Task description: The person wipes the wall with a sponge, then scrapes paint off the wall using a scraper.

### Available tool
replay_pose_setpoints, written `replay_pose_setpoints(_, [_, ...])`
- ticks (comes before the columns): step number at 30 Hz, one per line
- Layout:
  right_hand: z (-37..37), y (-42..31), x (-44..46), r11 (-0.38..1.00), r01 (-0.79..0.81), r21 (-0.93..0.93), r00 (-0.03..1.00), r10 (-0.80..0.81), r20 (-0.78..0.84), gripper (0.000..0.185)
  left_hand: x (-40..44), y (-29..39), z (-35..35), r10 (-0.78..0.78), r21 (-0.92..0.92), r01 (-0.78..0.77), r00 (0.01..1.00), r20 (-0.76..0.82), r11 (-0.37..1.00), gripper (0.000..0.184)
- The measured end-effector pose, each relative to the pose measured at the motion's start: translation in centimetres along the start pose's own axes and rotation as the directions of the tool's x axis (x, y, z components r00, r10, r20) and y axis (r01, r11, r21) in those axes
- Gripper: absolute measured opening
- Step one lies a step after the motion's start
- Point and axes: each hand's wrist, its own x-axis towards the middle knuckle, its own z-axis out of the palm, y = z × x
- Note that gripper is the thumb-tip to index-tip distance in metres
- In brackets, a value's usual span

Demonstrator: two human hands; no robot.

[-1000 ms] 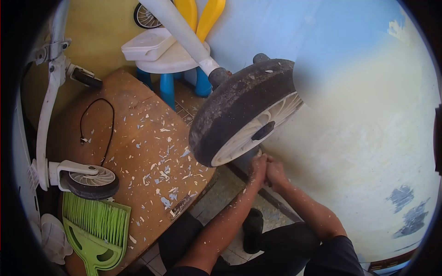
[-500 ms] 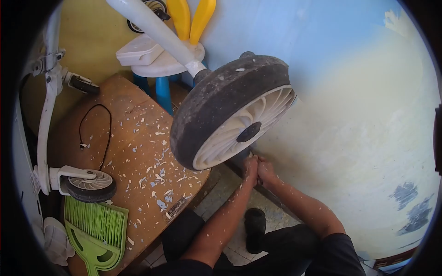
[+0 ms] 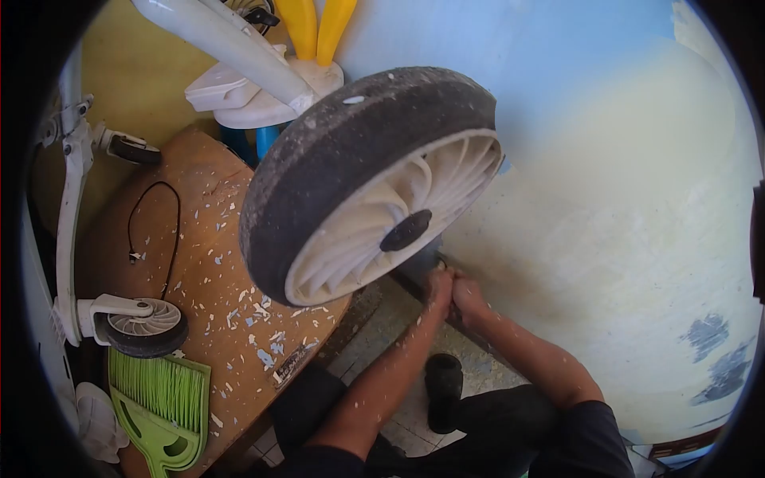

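My left hand and my right hand are close together, low against the foot of the pale wall. Both are closed, with fingers curled around something too small and hidden to make out. Just above them looms a large black wheel with a cream spoked hub, which hides what lies beyond my fingertips. Pale flecks stick to both forearms. Bits of peeled paint lie on the floor beneath.
On the left, a brown wooden tabletop holds scattered paint chips, a black cable and a green brush with dustpan. White frame legs with casters stand over it. Behind is a white stool with a plastic box.
The wheel and its white tube appear larger and farther left, and the table has shifted slightly left in view. My hands stay together at the wall's base, almost unmoved.
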Motion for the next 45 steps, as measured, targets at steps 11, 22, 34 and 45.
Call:
replay_pose_setpoints(11, [-0.6,4.9,4.9,0.987,0.042,-0.157,0.999,-0.042,0.003,0.025,4.1,-3.8,-2.1,-0.079,-0.070,0.076,0.996,-0.036,0.995,0.011])
replay_pose_setpoints(22, [-4.2,3.6,2.7,0.981,-0.079,-0.178,0.975,0.112,0.190,0.021,-0.2,-3.9,-3.0,-0.176,-0.105,0.190,0.976,0.124,0.976,0.026])
replay_pose_setpoints(34, [-9.1,4.2,-2.5,0.965,-0.002,-0.262,0.974,0.060,0.216,0.026,-4.0,-6.0,1.5,0.062,0.345,-0.097,0.992,0.113,0.933,0.046])
replay_pose_setpoints(45, [-7.6,7.1,-0.8,0.948,0.092,-0.305,0.972,-0.018,0.235,0.036,-1.9,-8.3,-0.2,0.193,0.530,-0.201,0.979,0.070,0.824,0.037])
